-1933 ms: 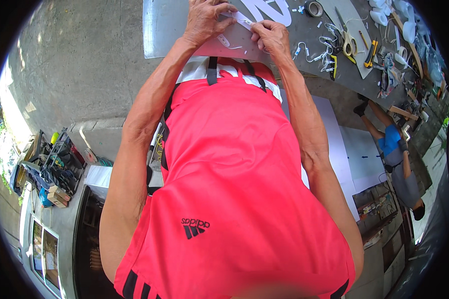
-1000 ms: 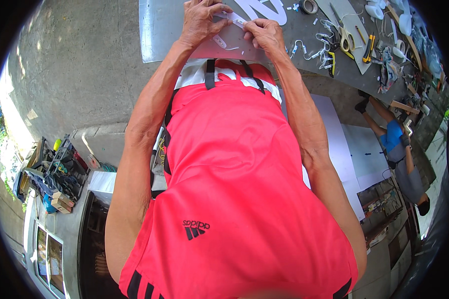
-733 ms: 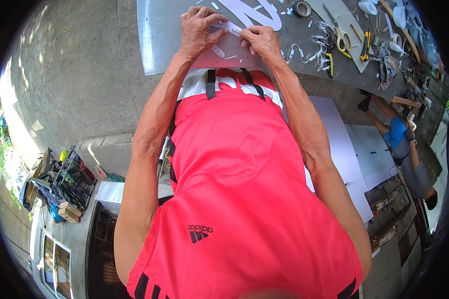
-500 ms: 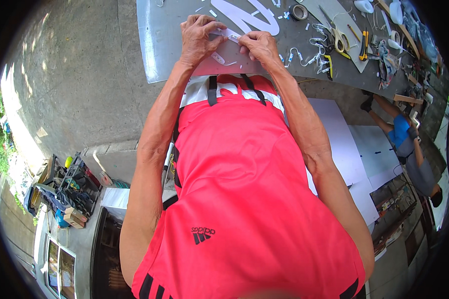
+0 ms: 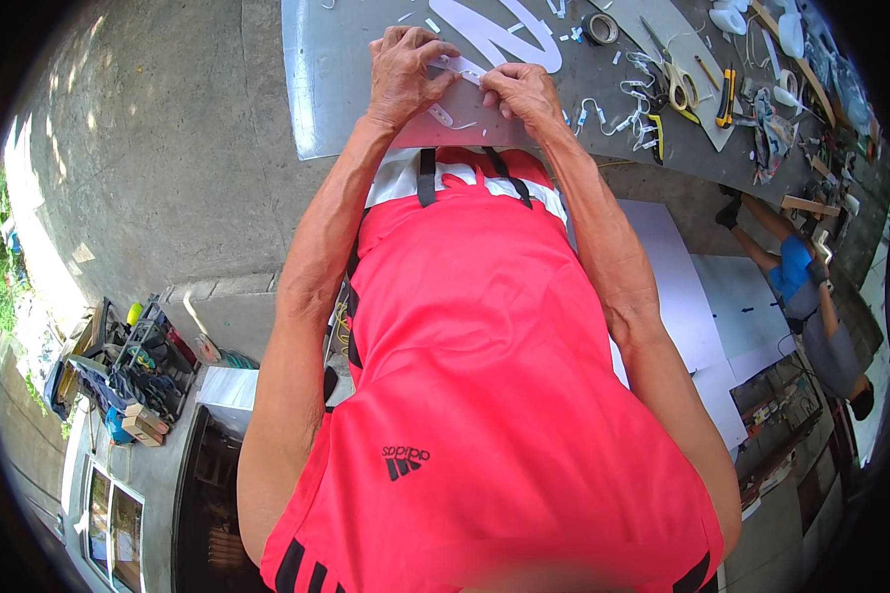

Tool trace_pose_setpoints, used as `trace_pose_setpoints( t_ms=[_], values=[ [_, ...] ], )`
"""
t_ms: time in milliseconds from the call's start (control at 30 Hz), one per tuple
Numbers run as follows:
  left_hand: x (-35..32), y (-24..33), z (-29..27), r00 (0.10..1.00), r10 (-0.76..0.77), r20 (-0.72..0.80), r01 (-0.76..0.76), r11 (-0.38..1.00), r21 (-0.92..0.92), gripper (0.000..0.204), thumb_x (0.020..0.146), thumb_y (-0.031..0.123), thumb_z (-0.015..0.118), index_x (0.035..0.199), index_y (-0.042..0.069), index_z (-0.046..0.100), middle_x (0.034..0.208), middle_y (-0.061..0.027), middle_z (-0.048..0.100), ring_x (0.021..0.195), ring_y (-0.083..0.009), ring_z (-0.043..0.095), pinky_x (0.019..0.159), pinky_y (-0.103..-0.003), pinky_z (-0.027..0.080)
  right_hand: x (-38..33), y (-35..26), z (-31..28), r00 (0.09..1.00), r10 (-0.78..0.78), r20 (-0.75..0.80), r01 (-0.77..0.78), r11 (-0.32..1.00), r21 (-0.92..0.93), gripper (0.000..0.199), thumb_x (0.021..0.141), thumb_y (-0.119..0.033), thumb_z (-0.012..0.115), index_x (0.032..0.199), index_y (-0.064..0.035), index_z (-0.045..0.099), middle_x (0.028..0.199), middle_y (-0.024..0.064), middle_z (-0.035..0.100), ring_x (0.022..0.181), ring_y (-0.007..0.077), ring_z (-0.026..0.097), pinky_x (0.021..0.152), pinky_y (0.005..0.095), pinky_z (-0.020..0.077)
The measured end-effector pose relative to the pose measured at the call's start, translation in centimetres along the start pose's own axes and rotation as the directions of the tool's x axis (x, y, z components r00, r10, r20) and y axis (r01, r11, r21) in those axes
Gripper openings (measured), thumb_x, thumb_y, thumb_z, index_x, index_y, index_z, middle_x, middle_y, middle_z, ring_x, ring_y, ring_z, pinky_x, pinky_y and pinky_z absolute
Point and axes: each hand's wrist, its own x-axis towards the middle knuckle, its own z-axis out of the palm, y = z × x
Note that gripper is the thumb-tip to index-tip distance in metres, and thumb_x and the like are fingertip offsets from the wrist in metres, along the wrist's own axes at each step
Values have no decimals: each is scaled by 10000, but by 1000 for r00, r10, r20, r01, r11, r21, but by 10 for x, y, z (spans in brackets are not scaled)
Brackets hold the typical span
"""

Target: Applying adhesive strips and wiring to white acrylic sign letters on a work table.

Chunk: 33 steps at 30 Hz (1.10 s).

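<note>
Near the front edge of the grey table, a small white flat piece (image 5: 468, 71) with a narrow strip along it lies between my hands. My left hand (image 5: 402, 77) grips its left end, with the thumb below and the fingers curled above. My right hand (image 5: 524, 94) pinches the other end between thumb and forefinger. Just below my left fingertips lies another small white piece (image 5: 440, 116) with a thin wire end. Beyond my hands is a large white cut-out letter shape (image 5: 485, 35).
To the right on the table (image 5: 554, 94) are a tape roll (image 5: 600, 29), wired light modules (image 5: 603, 119), scissors (image 5: 679, 89), a yellow-black cutter (image 5: 727, 97) and a crumpled rag (image 5: 769, 133). White sheets (image 5: 663, 262) stand below the table's right side. Another person (image 5: 811, 296) is at far right.
The whole view has shifted slightly. Both hands stay on the white piece, with only small shifts of the fingers.
</note>
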Motion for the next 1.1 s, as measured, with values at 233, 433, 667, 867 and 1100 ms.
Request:
trace_pose_setpoints(
  t_ms=[233, 433, 667, 867, 1100],
  values=[
    [-1, 0, 0, 1000, -3, 9, 3, 1000, 6, 300, 702, 302, 835, 992, 247, 780, 1058, 20, 666, 1128, -225, 529, 964, -408, 347, 3, 4, 4, 998, -4, -61, 0, 997, -78, 200, 800, -217, 677, 770, -39, 761, 611, 28, 688, 420, 69, 517, 411, 238, 395],
    [-1, 0, 0, 1000, -4, 8, 4, 1000, 12, 292, 707, 296, 832, 990, 247, 779, 1060, 23, 667, 1125, -224, 530, 964, -406, 348, 3, 0, 5, 997, -2, -74, -7, 992, -124, 207, 792, -229, 674, 768, -44, 764, 607, 28, 690, 424, 70, 528, 421, 239, 410],
    [-1, -1, 0, 1000, -2, 19, 2, 1000, 6, 278, 718, 297, 828, 986, 246, 777, 1054, 21, 669, 1122, -229, 531, 961, -407, 351, 4, 1, 5, 997, 3, -77, -15, 988, -152, 226, 794, -249, 665, 769, -48, 767, 607, 23, 694, 436, 80, 545, 442, 251, 438],
    [-1, -2, 1, 1000, 9, 0, -9, 1000, 7, 290, 692, 293, 835, 975, 260, 776, 1048, 22, 659, 1119, -223, 521, 942, -420, 351, -1, -10, 11, 994, 6, -112, -29, 979, -202, 220, 812, -219, 689, 781, -8, 743, 623, 43, 681, 440, 70, 509, 423, 228, 393],
    [2, 7, -4, 999, -19, 29, 19, 1000, 22, 317, 709, 375, 831, 989, 239, 773, 1056, 11, 652, 1116, -238, 524, 960, -426, 350, 4, -14, 9, 995, 38, -97, -60, 969, -238, 234, 812, -239, 698, 802, -11, 748, 623, 54, 688, 436, 74, 518, 430, 228, 394]
  ],
)
